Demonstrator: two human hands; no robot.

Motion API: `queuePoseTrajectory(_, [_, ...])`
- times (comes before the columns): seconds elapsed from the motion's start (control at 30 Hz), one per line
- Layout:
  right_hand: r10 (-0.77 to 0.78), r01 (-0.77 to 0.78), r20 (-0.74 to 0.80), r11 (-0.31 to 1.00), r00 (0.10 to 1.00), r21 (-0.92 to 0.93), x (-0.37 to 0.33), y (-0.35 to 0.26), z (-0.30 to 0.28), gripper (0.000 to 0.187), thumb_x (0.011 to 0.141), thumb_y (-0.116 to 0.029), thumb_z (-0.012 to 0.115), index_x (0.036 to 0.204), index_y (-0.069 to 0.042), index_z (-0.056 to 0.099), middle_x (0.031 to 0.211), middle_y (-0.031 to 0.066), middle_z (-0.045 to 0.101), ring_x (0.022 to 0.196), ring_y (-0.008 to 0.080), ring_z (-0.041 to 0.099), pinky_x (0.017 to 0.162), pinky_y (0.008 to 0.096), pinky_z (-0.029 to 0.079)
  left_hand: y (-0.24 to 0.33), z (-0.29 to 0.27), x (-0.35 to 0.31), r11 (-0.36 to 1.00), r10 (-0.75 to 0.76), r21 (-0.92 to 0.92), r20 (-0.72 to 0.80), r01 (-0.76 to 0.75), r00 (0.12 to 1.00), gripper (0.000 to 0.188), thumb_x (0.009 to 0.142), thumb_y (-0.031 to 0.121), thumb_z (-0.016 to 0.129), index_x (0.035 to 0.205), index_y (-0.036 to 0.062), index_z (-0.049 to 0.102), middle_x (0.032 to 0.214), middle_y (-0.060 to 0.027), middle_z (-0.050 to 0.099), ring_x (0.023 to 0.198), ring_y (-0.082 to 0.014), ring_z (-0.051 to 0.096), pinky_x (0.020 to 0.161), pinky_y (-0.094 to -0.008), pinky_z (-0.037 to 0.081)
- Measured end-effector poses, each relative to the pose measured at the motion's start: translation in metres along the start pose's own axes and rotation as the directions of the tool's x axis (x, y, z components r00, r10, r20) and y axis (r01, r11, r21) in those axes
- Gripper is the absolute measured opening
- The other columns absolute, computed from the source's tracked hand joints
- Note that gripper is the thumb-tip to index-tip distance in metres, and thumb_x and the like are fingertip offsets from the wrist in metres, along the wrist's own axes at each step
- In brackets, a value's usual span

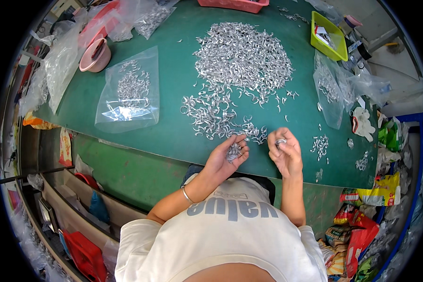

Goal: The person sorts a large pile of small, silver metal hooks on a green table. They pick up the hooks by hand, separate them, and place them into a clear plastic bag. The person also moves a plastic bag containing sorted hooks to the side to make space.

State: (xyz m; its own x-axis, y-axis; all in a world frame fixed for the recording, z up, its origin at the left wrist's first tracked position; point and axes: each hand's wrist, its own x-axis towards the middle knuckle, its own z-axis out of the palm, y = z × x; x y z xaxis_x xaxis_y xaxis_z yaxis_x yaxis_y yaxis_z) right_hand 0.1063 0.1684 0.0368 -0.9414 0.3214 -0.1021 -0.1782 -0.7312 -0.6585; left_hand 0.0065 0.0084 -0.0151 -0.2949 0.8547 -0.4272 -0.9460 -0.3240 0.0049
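Bright light covers your worktop [176,70], with white glare on the clear bag [109,84]. You see straight edges bending toward black corners.

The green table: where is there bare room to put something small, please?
The green table is bare between the flat clear bag at left and the big metal pile, and mostly bare between that pile and the lime basket. Crowded: the middle, just beyond the left hand, and the right edge, by the white glove.
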Motion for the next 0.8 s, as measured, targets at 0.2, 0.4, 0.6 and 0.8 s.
queuePoseTrajectory(0.2, [0.103, -0.11, -0.256, 0.994, 0.961, -0.011, 0.003, 0.001, -0.032, 0.018, 0.084, -0.015, 0.061, 0.091, 0.002, 0.06, 0.059, -0.0033, 0.04, 0.048, 0.0062, 0.03, 0.042, 0.0203, 0.024, 0.001, 0.009, -0.003, 1.0, -0.001, 0.029, -0.097, 0.003, 0.995, 0.022, 0.092, 0.017, 0.05, 0.104, -0.001, 0.054, 0.081, -0.0063, 0.054, 0.076, -0.0175, 0.054, 0.071, -0.0302, 0.05])
queuePoseTrajectory(0.4, [-0.303, -0.17, -0.165, 0.012, 0.939, -0.985, 0.002, 0.021, -0.025, 0.016, 0.071, -0.012, 0.073, 0.082, -0.005, 0.063, 0.049, 0.004, 0.034, 0.043, 0.0153, 0.036, 0.043, 0.0314, 0.029, 0.0, 0.004, -0.001, 0.998, -0.046, -0.036, -0.069, 0.043, 0.997, 0.019, 0.093, 0.016, 0.048, 0.102, 0.0004, 0.052, 0.071, -0.0015, 0.042, 0.063, -0.0116, 0.041, 0.06, -0.0249, 0.041])
queuePoseTrajectory(0.6, [-0.494, -0.302, -0.175, -0.191, 0.852, -0.934, 0.004, 0.012, -0.032, 0.013, 0.074, -0.014, 0.07, 0.082, -0.007, 0.063, 0.047, 0.0078, 0.039, 0.042, 0.0234, 0.038, 0.045, 0.0367, 0.032, 0.002, 0.009, -0.004, 0.998, -0.057, -0.014, -0.095, 0.056, 0.994, 0.017, 0.093, 0.016, 0.047, 0.101, 0.0015, 0.052, 0.068, 0.0008, 0.037, 0.058, -0.0088, 0.034, 0.053, -0.0227, 0.033])
queuePoseTrajectory(0.8, [-0.349, -0.238, -0.16, -0.194, 0.923, -0.952, 0.002, 0.01, -0.024, 0.014, 0.074, -0.017, 0.071, 0.082, -0.008, 0.063, 0.049, 0.0069, 0.043, 0.045, 0.0257, 0.043, 0.046, 0.0384, 0.033, 0.002, 0.006, -0.002, 0.996, -0.083, -0.026, -0.071, 0.082, 0.994, 0.017, 0.093, 0.016, 0.047, 0.101, 0.0018, 0.052, 0.067, 0.0012, 0.036, 0.057, -0.0083, 0.033, 0.051, -0.0223, 0.031])
